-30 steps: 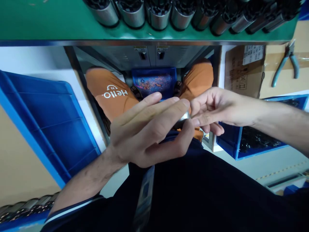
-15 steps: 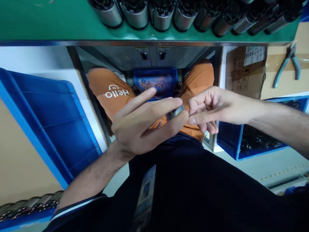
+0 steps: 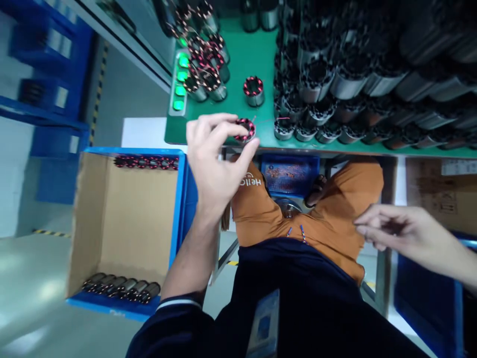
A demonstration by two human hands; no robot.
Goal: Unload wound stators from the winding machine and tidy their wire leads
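Near the front edge of the green bench (image 3: 238, 54), my left hand (image 3: 218, 154) is closed around a motor stator (image 3: 249, 132), a metal cylinder with pink-red windings round its top. A thin loose pink wire sticks out beside it. Just beyond stands a similar stator (image 3: 254, 92), upright on the bench. My right hand (image 3: 397, 228) hangs over my right thigh, thumb and fingers pinched together. Whether anything small is between those fingertips I cannot make out.
Copper-wound stators (image 3: 208, 79) crowd beside a strip of green lights (image 3: 179, 89). Rows of dark metal cylinders (image 3: 350, 82) fill the bench's right side. A blue crate lined with cardboard (image 3: 139, 219) holds stators at both ends. A blue tray (image 3: 290, 186) lies below the bench.
The view has swung left. My hands were close together over my lap; now they are apart, the left at the bench edge with a stator, the right off to the side.
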